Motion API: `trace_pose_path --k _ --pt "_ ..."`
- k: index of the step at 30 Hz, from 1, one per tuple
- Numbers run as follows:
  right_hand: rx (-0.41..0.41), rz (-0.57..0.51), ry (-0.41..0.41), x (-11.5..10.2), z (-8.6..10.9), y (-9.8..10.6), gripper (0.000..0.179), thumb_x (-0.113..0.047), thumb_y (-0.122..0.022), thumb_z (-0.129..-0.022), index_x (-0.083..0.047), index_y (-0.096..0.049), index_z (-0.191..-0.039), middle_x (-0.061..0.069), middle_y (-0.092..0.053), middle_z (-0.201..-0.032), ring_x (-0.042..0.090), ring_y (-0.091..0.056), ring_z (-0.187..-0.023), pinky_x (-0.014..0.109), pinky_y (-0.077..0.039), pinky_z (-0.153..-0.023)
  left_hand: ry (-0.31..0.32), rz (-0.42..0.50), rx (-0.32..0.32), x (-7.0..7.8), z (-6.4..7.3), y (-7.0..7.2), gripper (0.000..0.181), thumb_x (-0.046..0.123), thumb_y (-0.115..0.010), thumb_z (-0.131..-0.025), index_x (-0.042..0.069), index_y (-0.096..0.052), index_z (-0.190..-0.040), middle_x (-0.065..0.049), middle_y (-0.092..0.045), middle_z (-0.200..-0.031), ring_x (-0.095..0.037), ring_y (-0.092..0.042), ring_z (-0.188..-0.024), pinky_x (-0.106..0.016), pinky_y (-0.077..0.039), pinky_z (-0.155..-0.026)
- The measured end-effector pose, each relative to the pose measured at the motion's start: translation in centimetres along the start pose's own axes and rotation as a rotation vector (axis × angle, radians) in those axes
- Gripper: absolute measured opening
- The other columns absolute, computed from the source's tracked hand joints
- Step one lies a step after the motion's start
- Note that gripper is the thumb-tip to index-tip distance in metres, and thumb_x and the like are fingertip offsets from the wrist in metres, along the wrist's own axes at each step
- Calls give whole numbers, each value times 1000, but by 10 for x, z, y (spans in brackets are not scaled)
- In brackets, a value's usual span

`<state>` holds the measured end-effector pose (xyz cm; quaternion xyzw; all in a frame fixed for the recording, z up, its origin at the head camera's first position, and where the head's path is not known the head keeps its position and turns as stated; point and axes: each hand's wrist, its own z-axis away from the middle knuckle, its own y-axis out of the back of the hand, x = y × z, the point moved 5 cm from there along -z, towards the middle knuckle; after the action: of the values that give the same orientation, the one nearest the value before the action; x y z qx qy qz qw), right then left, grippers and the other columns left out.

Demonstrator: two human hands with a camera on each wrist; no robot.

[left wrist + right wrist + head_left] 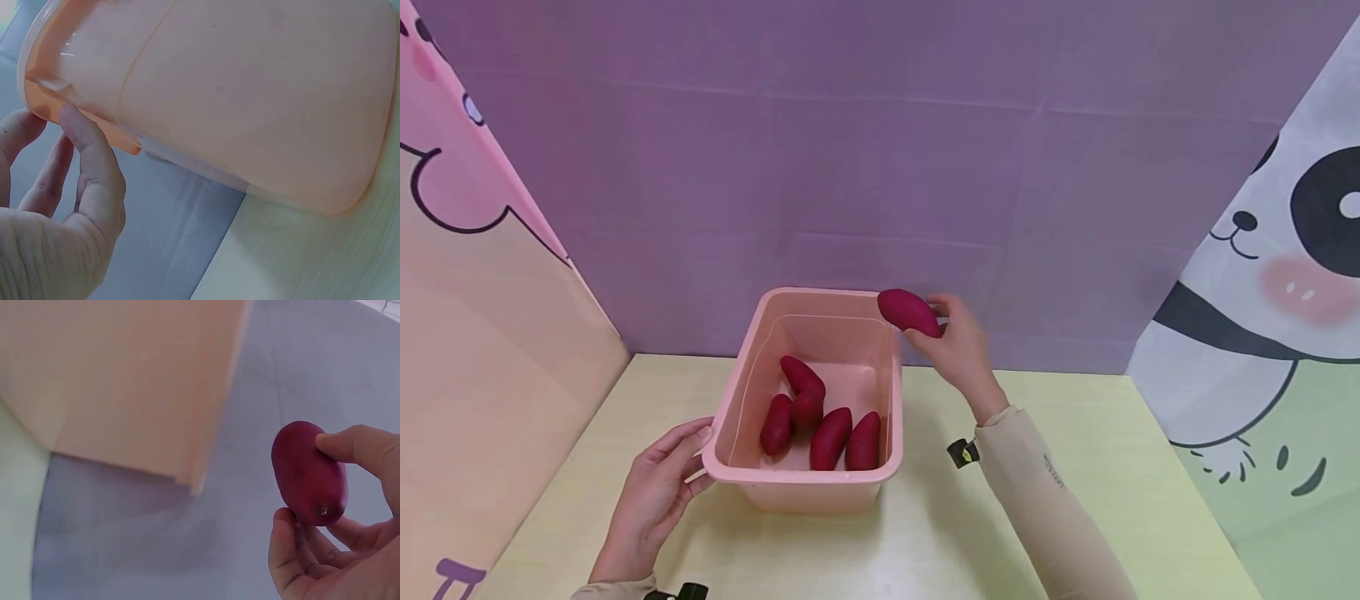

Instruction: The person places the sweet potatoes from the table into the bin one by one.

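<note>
A pink plastic bin (808, 477) stands on the table with several red sweet potatoes (831, 439) lying in its bottom. At its near left corner my left hand (658, 483) grips the rim, with fingertips (75, 122) right at the lip. My right hand (953, 342) holds another sweet potato (907, 312) between thumb and fingers, up at the bin's far right corner. In the right wrist view this sweet potato (309, 475) shows one blunt end, with the thumb on one side and fingers beneath.
The light wooden table (1060, 450) runs back to a purple cloth backdrop (880, 167). Printed cartoon panels stand on both sides, a pink figure (467, 183) at left and a panda (1285, 275) at right.
</note>
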<state>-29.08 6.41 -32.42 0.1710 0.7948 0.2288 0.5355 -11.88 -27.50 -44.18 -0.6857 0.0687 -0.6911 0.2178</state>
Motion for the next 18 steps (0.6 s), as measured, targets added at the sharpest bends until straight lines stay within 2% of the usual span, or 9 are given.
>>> trace_pose_path --k 9,13,18 --pt "-117 64 41 -42 -26 -28 60 -21 -76 -82 1 -54 -133 15 -64 -119 27 -63 -98 37 -56 -81 -9 13 -11 0 0 -1 21 8 -59 -102 15 -78 -107 2 -71 -105 -13 -71 -84 -29 -61 -70" --pt "-170 106 22 -49 -38 -46 58 -20 -75 -83 1 -53 -132 14 -65 -118 26 -62 -101 35 -55 -83 -5 22 -12 0 0 -2 21 8 -59 -102 15 -78 -107 1 -71 -104 -13 -71 -84 -29 -61 -70" --pt "-257 174 -35 -51 -47 -72 53 -21 -76 -84 -1 -54 -128 11 -65 -111 25 -62 -97 32 -56 -82 -6 19 -11 0 0 -2 21 8 -60 -102 15 -78 -107 2 -71 -104 -13 -71 -84 -29 -61 -71"
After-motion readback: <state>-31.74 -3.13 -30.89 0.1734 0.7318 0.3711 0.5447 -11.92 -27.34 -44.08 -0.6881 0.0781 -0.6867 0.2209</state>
